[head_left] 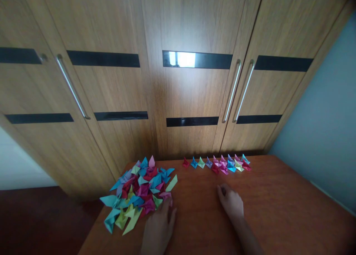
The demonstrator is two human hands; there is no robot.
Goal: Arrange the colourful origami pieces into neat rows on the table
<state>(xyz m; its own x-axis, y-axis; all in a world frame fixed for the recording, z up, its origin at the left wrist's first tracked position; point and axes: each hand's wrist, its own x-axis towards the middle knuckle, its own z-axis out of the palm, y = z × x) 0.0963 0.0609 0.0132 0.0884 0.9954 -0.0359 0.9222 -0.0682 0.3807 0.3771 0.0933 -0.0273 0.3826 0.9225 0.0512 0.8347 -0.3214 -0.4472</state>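
Note:
A heap of colourful origami paper pieces (143,186), several shaped like cranes, lies on the left of the table. My left hand (158,227) reaches to the heap's near right edge, its thumb apart from the fingers. Its fingertips are at a pink origami piece (166,198); whether they touch it is not clear. My right hand (230,203) rests on the table with its fingers curled in, and nothing shows in them. Beyond it, small origami pieces (222,164) stand along the back edge, in two rows at the right and a single row at the left.
The reddish-brown wooden table (200,218) backs onto a tall wooden wardrobe (191,91) with dark strips and metal handles (232,91). A pale blue wall (322,136) rises on the right. Dark floor (41,218) shows at the left.

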